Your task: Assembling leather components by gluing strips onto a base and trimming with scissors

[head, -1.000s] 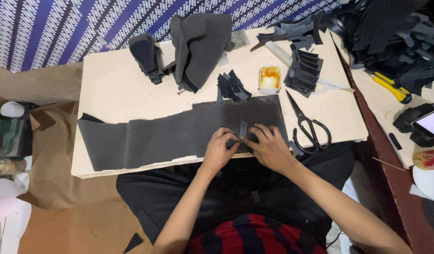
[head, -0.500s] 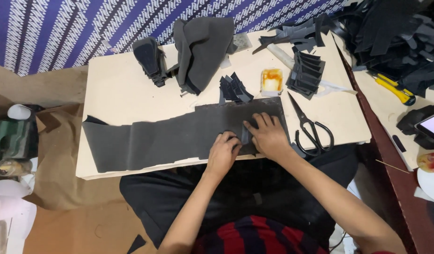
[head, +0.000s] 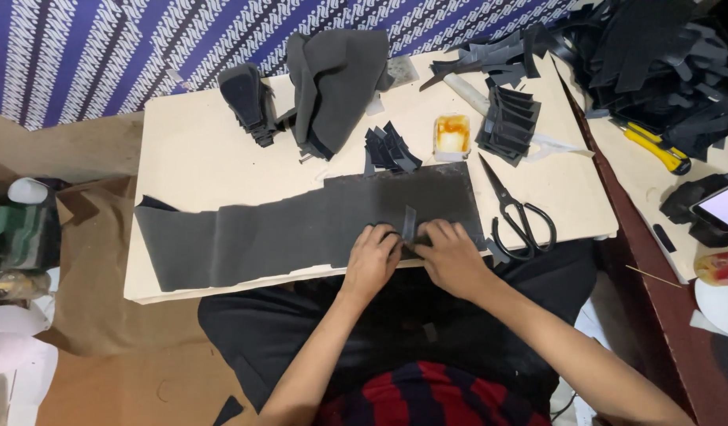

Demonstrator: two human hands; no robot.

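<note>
Two hands, left hand and right hand, are pressed on a dark fabric sheet. A small dark strip is pinched between their fingertips. Black scissors are laid just right.

Right hand slid left, meeting left hand at small strip.

Light's pretty even on my feed, soft and coming from overhead, so the pale board reads bright without blowing out. Shadows are short and faint; I only get a soft one under the scissors. The phone screen at the right edge glares white. The black scrap pile top right swallows detail, just a dark mass. Focus holds in the middle, while the corners go soft and bend a bit from the wide lens.
</note>
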